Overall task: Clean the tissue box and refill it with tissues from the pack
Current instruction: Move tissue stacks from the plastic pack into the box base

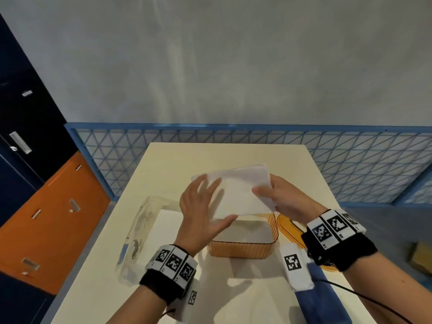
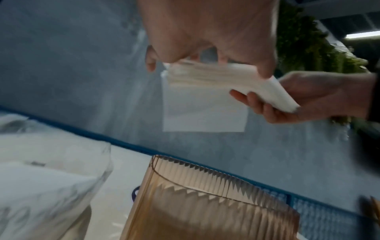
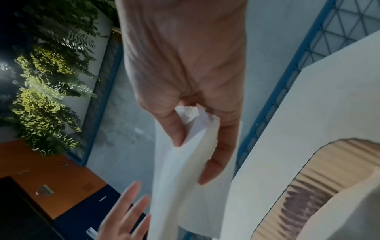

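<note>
nearest to the person, a blue cloth (image 1: 325, 298) lies on the table (image 1: 163, 160) by the right wrist.

a bit farther is the tissue box (image 1: 243, 250). it is amber, with ribbed sides, and it stands open on the table. its lid (image 1: 286, 230) lies just beside it on the right. the clear plastic pack (image 1: 138, 232) lies on the left, close to the box, and looks almost empty.

above the open box is the stack of tissues (image 1: 240, 190), up in the air and tilted. the right hand (image 1: 284, 198) pinches its right end, thumb on top and fingers curled under. the left hand (image 1: 202, 210) has its fingers straight and spread apart. it lies flat against the left side of the stack. it is not gripping.

one loose sheet (image 2: 205, 112) hangs down from the bottom of the stack in the left wrist view.

i think the step now is to put the stack into the box. to do it well, make the stack flat first and line it up with the box's opening. keep the flat left hand on it so the sheets stay together. tuck the hanging sheet under, or it may catch on the rim and fold. go down slowly and straight. the stack is soft and bends, so do not squeeze hard. the lid goes on after.

far off are a blue mesh fence (image 1: 350, 160) and a grey wall.
</note>
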